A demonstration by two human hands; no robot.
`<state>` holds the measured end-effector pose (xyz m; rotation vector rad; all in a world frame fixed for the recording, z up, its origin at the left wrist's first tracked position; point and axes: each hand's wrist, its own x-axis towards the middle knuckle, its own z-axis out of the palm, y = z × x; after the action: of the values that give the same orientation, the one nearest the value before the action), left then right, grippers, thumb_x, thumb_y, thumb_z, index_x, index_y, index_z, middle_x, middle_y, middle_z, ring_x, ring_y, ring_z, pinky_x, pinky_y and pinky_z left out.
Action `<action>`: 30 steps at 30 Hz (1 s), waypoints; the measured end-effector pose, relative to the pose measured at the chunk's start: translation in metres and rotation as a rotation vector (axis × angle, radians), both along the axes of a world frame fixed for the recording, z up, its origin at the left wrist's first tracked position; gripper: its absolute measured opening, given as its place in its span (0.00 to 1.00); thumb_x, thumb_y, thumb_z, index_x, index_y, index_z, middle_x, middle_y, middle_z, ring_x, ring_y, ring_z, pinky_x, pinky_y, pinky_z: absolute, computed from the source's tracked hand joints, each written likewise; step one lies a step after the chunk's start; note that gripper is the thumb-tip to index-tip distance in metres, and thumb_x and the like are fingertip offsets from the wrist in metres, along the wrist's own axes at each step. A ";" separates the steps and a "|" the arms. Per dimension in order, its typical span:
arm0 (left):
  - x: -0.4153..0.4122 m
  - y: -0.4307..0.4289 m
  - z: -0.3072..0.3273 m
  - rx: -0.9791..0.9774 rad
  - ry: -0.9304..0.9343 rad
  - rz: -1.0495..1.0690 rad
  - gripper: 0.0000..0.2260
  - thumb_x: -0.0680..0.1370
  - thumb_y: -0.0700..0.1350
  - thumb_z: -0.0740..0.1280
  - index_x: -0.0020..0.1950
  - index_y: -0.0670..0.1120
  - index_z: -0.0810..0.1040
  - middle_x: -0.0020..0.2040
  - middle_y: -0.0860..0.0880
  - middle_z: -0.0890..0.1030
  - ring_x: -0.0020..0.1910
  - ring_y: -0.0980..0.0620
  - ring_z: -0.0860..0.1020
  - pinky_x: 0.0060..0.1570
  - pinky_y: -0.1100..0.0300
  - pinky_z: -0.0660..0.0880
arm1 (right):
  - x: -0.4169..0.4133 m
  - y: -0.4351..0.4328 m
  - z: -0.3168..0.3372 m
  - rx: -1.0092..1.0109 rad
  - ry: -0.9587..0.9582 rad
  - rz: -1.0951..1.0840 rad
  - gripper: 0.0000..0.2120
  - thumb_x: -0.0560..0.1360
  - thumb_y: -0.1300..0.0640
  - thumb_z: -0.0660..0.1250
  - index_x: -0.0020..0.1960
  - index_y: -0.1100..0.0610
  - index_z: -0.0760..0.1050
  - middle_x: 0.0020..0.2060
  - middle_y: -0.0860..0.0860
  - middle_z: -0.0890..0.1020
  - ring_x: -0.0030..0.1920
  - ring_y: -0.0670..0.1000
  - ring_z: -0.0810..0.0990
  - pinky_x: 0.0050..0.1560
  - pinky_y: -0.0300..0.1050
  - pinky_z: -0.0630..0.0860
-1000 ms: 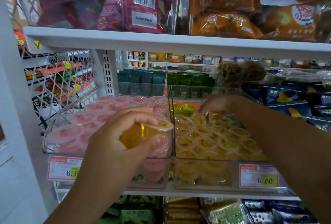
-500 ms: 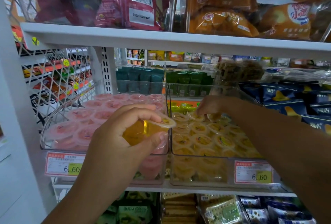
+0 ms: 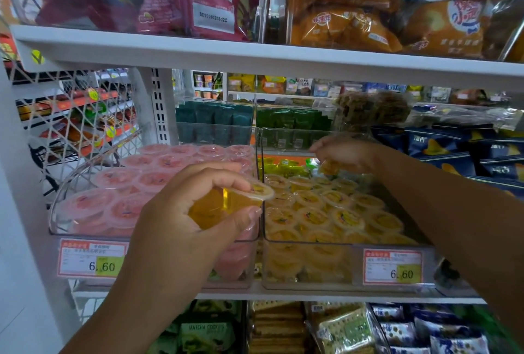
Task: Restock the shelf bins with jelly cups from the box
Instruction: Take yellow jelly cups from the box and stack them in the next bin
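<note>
Head view. The left hand hangs in front of the divide between two bins. Its fingers are curled over the top and its thumb is pressed underneath, gripping the translucent yellow plastic jelly cups in hand. There seem to be two, held side by side with their foil lids facing right.

The right hand reaches to the back of the clear plastic right bin. Its fingers are bent downward and appear to pinch a single small yellow cup just above the heap, though the grip is partly hidden.

That bin holds the stacked yellow-lidded jelly cups, layered close to the front rim, with a lower patch at the back where the right hand works. Just beside it, sharing the wall, the clear plastic left bin is heaped with pink jelly cups above its rim. Each bin front carries a red-and-white price label, one on the left and one on the right, and both bins sit on the white shelf board.

The supply box is out of sight, so how much stock remains cannot be told. The job looks well advanced. The pink bin seems finished, and the yellow bin needs its rear gap filled with the cups now in both hands, and perhaps a few more after that.
</note>
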<state>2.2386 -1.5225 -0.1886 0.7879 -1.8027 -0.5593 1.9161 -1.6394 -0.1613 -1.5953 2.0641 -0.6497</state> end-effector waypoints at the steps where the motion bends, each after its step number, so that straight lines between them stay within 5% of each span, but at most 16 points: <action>1: -0.001 0.001 0.000 0.009 0.009 -0.004 0.11 0.65 0.54 0.73 0.46 0.63 0.79 0.52 0.67 0.79 0.53 0.68 0.76 0.46 0.67 0.70 | -0.005 -0.001 -0.005 0.001 -0.074 -0.007 0.16 0.75 0.64 0.66 0.61 0.53 0.76 0.63 0.57 0.75 0.59 0.57 0.76 0.65 0.56 0.72; 4: -0.003 0.001 -0.003 0.034 0.019 -0.011 0.12 0.65 0.56 0.77 0.46 0.64 0.79 0.53 0.68 0.78 0.53 0.69 0.76 0.45 0.69 0.69 | -0.016 -0.006 -0.017 0.011 -0.144 -0.025 0.20 0.71 0.72 0.67 0.53 0.49 0.76 0.58 0.55 0.78 0.56 0.53 0.78 0.60 0.50 0.76; 7: -0.003 0.001 -0.003 0.035 0.020 -0.007 0.13 0.64 0.57 0.77 0.46 0.63 0.79 0.53 0.69 0.78 0.53 0.69 0.76 0.45 0.71 0.69 | -0.019 -0.003 -0.020 0.093 -0.013 -0.034 0.20 0.71 0.74 0.66 0.52 0.51 0.78 0.56 0.54 0.79 0.53 0.52 0.79 0.51 0.45 0.78; 10: -0.003 0.000 -0.004 0.040 0.023 -0.018 0.12 0.65 0.54 0.75 0.45 0.63 0.79 0.52 0.68 0.78 0.52 0.69 0.76 0.45 0.72 0.69 | -0.016 -0.001 -0.016 0.191 0.146 0.002 0.23 0.70 0.70 0.69 0.60 0.50 0.78 0.57 0.51 0.79 0.55 0.51 0.79 0.58 0.47 0.78; 13: -0.003 -0.002 -0.005 0.028 0.004 -0.025 0.12 0.67 0.51 0.78 0.45 0.62 0.80 0.53 0.67 0.79 0.53 0.67 0.76 0.44 0.70 0.71 | -0.014 -0.001 -0.016 0.227 0.250 0.024 0.21 0.69 0.69 0.70 0.55 0.46 0.81 0.57 0.52 0.79 0.53 0.51 0.81 0.54 0.51 0.81; 17: -0.009 -0.004 -0.004 0.000 -0.037 -0.020 0.12 0.67 0.49 0.76 0.46 0.62 0.80 0.53 0.68 0.78 0.54 0.68 0.75 0.48 0.65 0.70 | -0.005 0.011 -0.002 0.117 0.371 0.079 0.20 0.74 0.65 0.69 0.63 0.50 0.76 0.65 0.50 0.75 0.61 0.51 0.76 0.58 0.43 0.76; 20: -0.016 -0.006 0.002 -0.047 -0.081 -0.024 0.09 0.67 0.52 0.75 0.44 0.62 0.80 0.54 0.68 0.77 0.56 0.69 0.74 0.50 0.66 0.69 | 0.019 0.041 0.029 0.030 -0.089 0.216 0.13 0.78 0.61 0.65 0.62 0.57 0.77 0.59 0.53 0.80 0.55 0.51 0.81 0.56 0.45 0.79; 23: -0.027 -0.008 0.010 -0.112 -0.149 -0.034 0.09 0.67 0.53 0.75 0.45 0.62 0.81 0.55 0.67 0.77 0.58 0.67 0.73 0.53 0.67 0.69 | 0.046 0.077 0.054 0.220 -0.480 0.445 0.18 0.75 0.58 0.64 0.62 0.63 0.76 0.53 0.59 0.83 0.48 0.53 0.84 0.45 0.40 0.82; 26: -0.042 -0.010 0.016 -0.153 -0.228 -0.029 0.11 0.67 0.55 0.73 0.49 0.62 0.80 0.55 0.67 0.75 0.57 0.68 0.72 0.53 0.71 0.67 | 0.063 0.096 0.059 0.267 -0.575 0.582 0.15 0.71 0.63 0.65 0.57 0.64 0.78 0.46 0.60 0.84 0.41 0.52 0.84 0.40 0.38 0.82; 30: -0.055 -0.013 0.016 -0.131 -0.244 -0.037 0.25 0.70 0.52 0.75 0.62 0.66 0.70 0.57 0.71 0.70 0.56 0.71 0.70 0.48 0.73 0.66 | 0.054 0.096 0.061 0.180 -0.531 0.412 0.10 0.69 0.67 0.67 0.49 0.61 0.78 0.39 0.57 0.83 0.34 0.49 0.83 0.34 0.36 0.80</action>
<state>2.1838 -1.5357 -0.1722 0.7599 -2.0584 -0.3761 1.9699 -1.5435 -0.1001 -1.4813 1.3247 -0.6292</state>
